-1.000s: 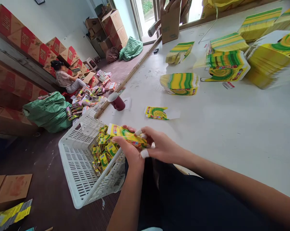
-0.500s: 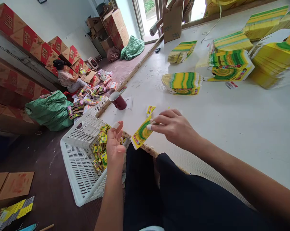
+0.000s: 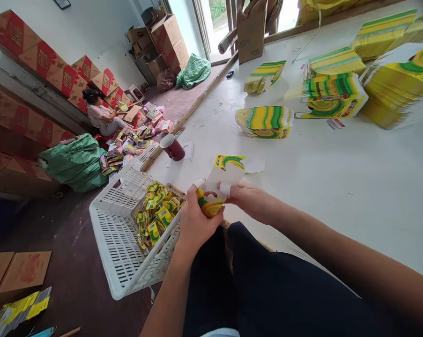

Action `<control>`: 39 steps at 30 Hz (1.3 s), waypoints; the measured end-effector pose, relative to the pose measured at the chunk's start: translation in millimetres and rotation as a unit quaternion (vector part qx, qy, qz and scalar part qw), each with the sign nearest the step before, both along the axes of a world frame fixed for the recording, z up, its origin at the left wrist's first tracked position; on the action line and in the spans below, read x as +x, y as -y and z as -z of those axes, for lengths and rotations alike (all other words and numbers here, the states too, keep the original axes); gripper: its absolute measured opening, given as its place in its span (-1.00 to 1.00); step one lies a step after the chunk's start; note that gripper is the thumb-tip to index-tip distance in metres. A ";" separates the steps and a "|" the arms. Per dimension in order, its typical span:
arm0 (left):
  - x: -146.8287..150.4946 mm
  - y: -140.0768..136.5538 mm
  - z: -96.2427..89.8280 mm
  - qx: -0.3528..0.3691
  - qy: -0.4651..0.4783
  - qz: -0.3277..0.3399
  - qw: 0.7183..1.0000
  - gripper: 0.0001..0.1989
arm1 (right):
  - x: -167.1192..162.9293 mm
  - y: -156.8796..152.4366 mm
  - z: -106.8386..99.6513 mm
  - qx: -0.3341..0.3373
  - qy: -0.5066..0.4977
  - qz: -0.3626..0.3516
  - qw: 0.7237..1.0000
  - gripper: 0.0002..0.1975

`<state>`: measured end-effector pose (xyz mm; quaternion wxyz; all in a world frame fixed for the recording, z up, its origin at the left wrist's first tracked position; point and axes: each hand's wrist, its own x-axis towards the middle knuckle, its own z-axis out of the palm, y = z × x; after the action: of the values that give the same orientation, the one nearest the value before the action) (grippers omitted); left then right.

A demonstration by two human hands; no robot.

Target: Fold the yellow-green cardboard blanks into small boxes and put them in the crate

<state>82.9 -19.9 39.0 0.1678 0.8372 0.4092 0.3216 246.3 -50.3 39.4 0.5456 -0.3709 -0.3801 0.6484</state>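
Note:
A small yellow-and-green printed carton (image 3: 210, 206) is between my hands above the table's front edge, its white inner flap raised. My left hand (image 3: 196, 222) wraps around its left side and bottom. On the other side, my right hand (image 3: 248, 199) pinches the carton near the white flap; its fingertips wear white coverings. Just beyond, a flat printed carton blank (image 3: 232, 162) lies on the table, partly behind the raised flap. To my left, a white plastic crate (image 3: 109, 234) holds many small yellow-green cartons (image 3: 164, 216).
Stacks of printed blanks (image 3: 263, 121) stand across the white table (image 3: 337, 187). A maroon mug (image 3: 172, 147) is near the left table edge. On the floor, a person (image 3: 100, 112) sits by a pile of boxes, red-brown cartons (image 3: 42, 58) and a green sack (image 3: 72, 161).
My left hand has moved from open over the crate to the right and taken hold of the carton. The carton has turned, showing its white inside. A flat blank now shows on the table.

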 end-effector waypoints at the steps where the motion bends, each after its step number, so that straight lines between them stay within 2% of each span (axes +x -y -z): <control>1: -0.1 -0.1 1.0 0.013 0.004 0.002 1.000 -0.36 | 0.2 -0.1 0.1 -0.025 -0.038 -0.035 0.998 -0.51; 3: -0.2 -1.3 2.1 0.031 0.000 -0.005 0.999 -0.34 | 0.0 -0.1 0.9 -0.053 -0.068 -0.057 0.995 -0.52; 4: -0.4 -2.2 2.4 0.036 -0.006 -0.013 0.999 -0.33 | 0.0 -0.3 1.7 -0.058 -0.050 -0.045 0.996 -0.54; 6: -0.8 -4.2 2.6 0.040 -0.023 -0.033 0.998 -0.32 | 0.8 -1.2 3.7 -0.058 0.052 0.018 0.997 -0.60; 8: -1.3 -5.7 3.4 0.048 -0.043 -0.052 0.997 -0.34 | 3.4 -2.8 5.6 -0.050 0.163 0.069 0.983 -0.61; 10: -1.6 -6.6 5.1 0.059 -0.056 -0.062 0.995 -0.36 | 7.3 -4.6 7.6 -0.044 0.183 0.061 0.980 -0.64; 13: -1.0 -6.4 8.2 0.056 -0.050 -0.066 0.995 -0.35 | 11.7 -7.2 14.0 -0.073 0.038 -0.015 0.996 -0.73; 15: -0.2 -5.8 9.5 0.036 -0.031 -0.066 0.997 -0.34 | 11.0 -8.7 21.6 -0.107 -0.093 -0.054 0.988 -0.74; 17: 0.5 -5.5 10.1 0.007 -0.003 -0.067 0.998 -0.33 | 7.3 -9.6 29.9 -0.127 -0.181 -0.075 0.972 -0.75; 22: -0.9 -7.5 9.0 -0.057 0.059 -0.071 0.994 -0.26 | -0.5 -7.7 37.3 -0.117 -0.215 -0.104 0.964 -0.71; 25: -2.4 -8.2 8.3 -0.071 0.065 -0.060 0.994 -0.22 | 2.7 -6.3 31.5 -0.065 -0.158 -0.118 0.978 -0.65; 28: -2.5 -5.6 9.6 -0.072 0.030 -0.045 0.996 -0.25 | 6.2 -6.0 24.0 -0.015 -0.042 -0.071 0.996 -0.64; 30: -2.0 -2.1 11.9 -0.073 0.001 -0.033 0.997 -0.30 | 6.7 -5.2 19.6 0.016 0.043 -0.034 0.998 -0.69; 32: -1.4 1.8 14.6 -0.079 -0.015 -0.028 0.996 -0.34 | 6.2 -3.6 15.9 0.053 0.145 0.005 0.988 -0.79; 35: 0.4 7.4 17.0 -0.096 -0.019 -0.022 0.995 -0.36 | 4.5 -0.3 12.1 0.111 0.295 0.061 0.947 -0.93; 37: 2.6 10.4 16.6 -0.103 -0.017 -0.013 0.994 -0.36 | 2.8 1.1 11.8 0.122 0.321 0.072 0.936 -0.90; 39: 5.2 12.7 14.8 -0.100 -0.014 -0.013 0.995 -0.39 | 1.0 0.7 13.9 0.092 0.255 0.049 0.961 -0.87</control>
<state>88.1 -32.6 24.2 0.2408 0.8150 0.4527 0.2698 247.3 -51.1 25.5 0.4931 -0.4903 -0.5464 0.4667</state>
